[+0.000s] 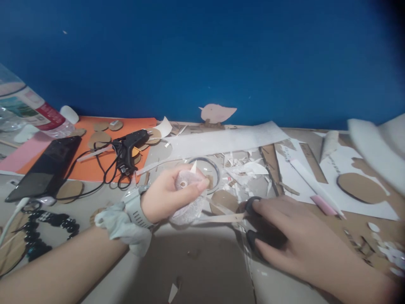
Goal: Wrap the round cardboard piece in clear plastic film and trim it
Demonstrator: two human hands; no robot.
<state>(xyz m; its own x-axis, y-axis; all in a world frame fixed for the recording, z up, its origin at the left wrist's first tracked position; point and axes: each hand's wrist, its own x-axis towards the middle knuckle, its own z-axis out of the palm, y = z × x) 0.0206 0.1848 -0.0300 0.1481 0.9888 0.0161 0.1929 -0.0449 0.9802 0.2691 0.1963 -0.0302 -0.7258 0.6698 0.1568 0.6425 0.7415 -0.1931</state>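
My left hand (172, 192) is closed on a pale pinkish bird-like piece (188, 181) with a small eye and a pointed cream tip at its top. Translucent foam sheet (186, 211) hangs below and behind that piece. My right hand (284, 236) has its fingers in the black handles of a pair of scissors (226, 218). The scissor blades stand apart and point left, at the edge of the foam under my left hand. Motion blurs the blades slightly.
A black glue gun (129, 147) and its cable lie on orange paper (142, 162), near a phone (47, 169) and a bottle (38, 109). Behind are a foam strip (221, 141) and a pink bird cutout (218, 113). A pen (316, 188) and cardboard pieces lie right.
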